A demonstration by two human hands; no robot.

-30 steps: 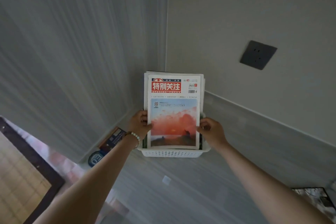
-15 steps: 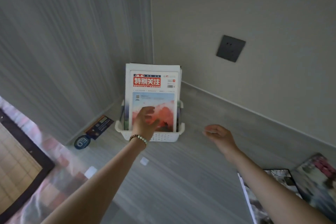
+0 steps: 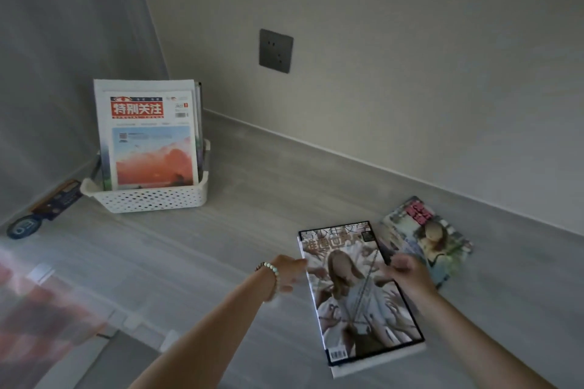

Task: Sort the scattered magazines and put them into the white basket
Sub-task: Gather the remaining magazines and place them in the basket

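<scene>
Blur hides whether left hand [image 3: 290,272] or right hand [image 3: 410,273] touches the magazine [image 3: 357,309].

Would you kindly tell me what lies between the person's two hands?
In the head view, the black-bordered magazine lies flat between the left hand and the right hand, which overlaps its right edge.

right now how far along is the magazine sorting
Done: several magazines stand upright in the white basket, the red-titled magazine in front. In hand: left hand and right hand reach the edges of the black-bordered magazine, lying flat. To do: that one and the colourful magazine beside it.
</scene>
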